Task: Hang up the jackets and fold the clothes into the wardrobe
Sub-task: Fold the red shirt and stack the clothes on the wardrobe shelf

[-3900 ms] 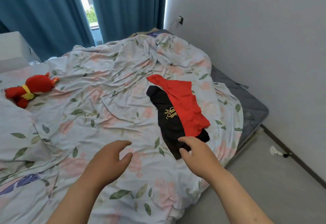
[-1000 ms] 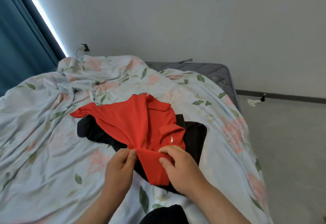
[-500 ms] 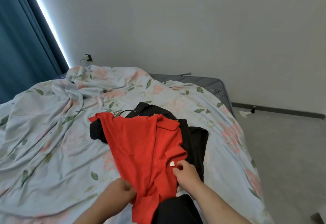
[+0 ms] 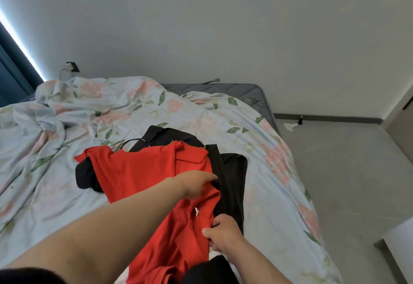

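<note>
Two garments are in play, both on the bed, neither folded yet; no wardrobe is in view. Left to right: dark blue curtain (image 4: 9,78) at the far left edge, a wall socket with a plug in it (image 4: 72,66) behind the bed, and a crumpled floral duvet (image 4: 67,127) across most of the bed. Mid-frame, the red collared polo shirt (image 4: 143,178) lies front-up over a black garment (image 4: 232,172), collar away from the person and lower part trailing off the near edge. Change vs half a second ago: the left hand (image 4: 196,183) is no longer bunched at the hem low on the left. It now reaches across the polo's chest, fingers stretched out straight to the shirt's right edge where red meets black. They rest on the cloth, with nothing clasped that I can see. The right hand (image 4: 223,232) is roughly where it was, fingers and thumb pinching the red fabric just below the small white tag (image 4: 196,211). My read: a flattening step, or a reach for the right side to start the first lengthwise fold, so the task is early. Versus a second ago, the polo lies flatter and nearer. More black shows beyond the collar, including a thin black loop (image 4: 131,143), hanger or cord, can't tell. Further right: the bare grey quilted mattress (image 4: 223,88) corner, then a white scrap (image 4: 289,126) on the floor by the skirting.
</note>
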### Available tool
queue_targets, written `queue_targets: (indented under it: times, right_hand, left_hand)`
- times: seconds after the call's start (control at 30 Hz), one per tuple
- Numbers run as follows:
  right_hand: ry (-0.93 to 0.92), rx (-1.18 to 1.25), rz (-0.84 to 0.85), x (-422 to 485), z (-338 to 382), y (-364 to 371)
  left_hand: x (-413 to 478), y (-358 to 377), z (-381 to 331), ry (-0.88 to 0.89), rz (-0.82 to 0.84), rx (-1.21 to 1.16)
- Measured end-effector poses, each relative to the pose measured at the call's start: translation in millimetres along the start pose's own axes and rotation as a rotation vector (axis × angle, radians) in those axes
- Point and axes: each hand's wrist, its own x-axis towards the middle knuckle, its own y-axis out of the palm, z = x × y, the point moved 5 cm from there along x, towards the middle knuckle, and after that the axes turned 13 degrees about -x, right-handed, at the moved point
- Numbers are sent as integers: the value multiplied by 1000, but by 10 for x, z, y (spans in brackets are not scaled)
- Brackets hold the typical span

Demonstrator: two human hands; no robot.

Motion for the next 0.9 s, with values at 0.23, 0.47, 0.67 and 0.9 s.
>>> queue_targets:
  times: [0.23,0.47,0.67,0.9]
  right_hand:
    - [-18,5,22,143,-156,5]
    - [-170,26,-93,-48,-40,-150]
    - [-311,-68,-252,-362,398,-543]
    - [-588,18,-470,-1117,1502,-1295]
  left_hand:
    - [410,-10,-331,55,285,467]
    - [212,-182,-398,119,216,396]
    - [-450,-1086,-377,125,-165,95]
    - [-1824,-2467,-970,328,-715,-120]
